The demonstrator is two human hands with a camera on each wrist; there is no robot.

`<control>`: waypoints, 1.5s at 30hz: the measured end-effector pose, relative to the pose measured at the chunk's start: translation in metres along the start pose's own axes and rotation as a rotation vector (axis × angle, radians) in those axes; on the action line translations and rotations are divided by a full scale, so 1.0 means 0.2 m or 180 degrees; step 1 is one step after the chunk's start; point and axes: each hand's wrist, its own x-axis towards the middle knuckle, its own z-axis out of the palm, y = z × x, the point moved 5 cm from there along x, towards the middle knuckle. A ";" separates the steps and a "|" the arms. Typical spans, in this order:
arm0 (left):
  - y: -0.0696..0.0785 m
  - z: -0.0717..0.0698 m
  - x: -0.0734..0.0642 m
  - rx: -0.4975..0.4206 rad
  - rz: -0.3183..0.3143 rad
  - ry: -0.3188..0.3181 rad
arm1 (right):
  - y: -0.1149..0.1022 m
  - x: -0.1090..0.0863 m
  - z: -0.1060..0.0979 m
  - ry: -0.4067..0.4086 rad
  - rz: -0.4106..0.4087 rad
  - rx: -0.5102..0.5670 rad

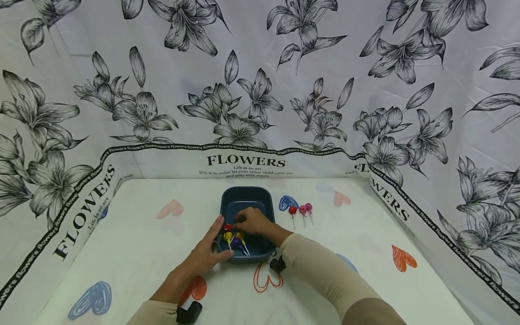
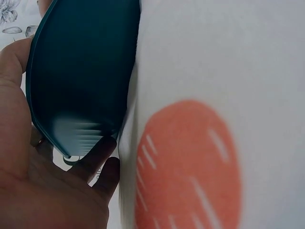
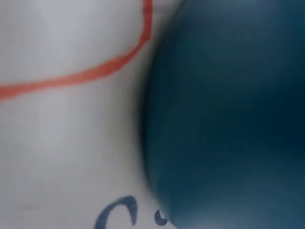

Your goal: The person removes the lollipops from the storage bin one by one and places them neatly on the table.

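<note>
A dark blue rectangular bin stands on the table. My left hand holds its near left corner, thumb at the front rim and fingers along the left wall; in the left wrist view these fingers lie on the bin's outer side. Reaching over the right rim, my right hand has its curled fingertips inside the bin, right at a red lollipop. Below it lie yellow lollipops and a purple lollipop, white sticks toward me. The right wrist view shows only the bin's blurred wall.
To the right of the bin, a red lollipop and two pink lollipops lie in a row on the white heart-printed tablecloth. Behind the table hangs a white cloth with black flower drawings.
</note>
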 end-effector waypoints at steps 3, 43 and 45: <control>-0.01 0.00 0.01 0.0018 0.0005 -0.0010 | -0.01 0.00 -0.02 -0.0006 -0.0057 0.0029; -0.16 0.04 0.04 0.0129 -0.0169 0.0057 | 0.08 -0.40 -0.82 0.1660 -0.0828 0.1569; -0.16 0.04 0.04 0.0131 -0.0180 0.0050 | 0.11 -0.45 -0.85 0.1709 -0.0807 0.1627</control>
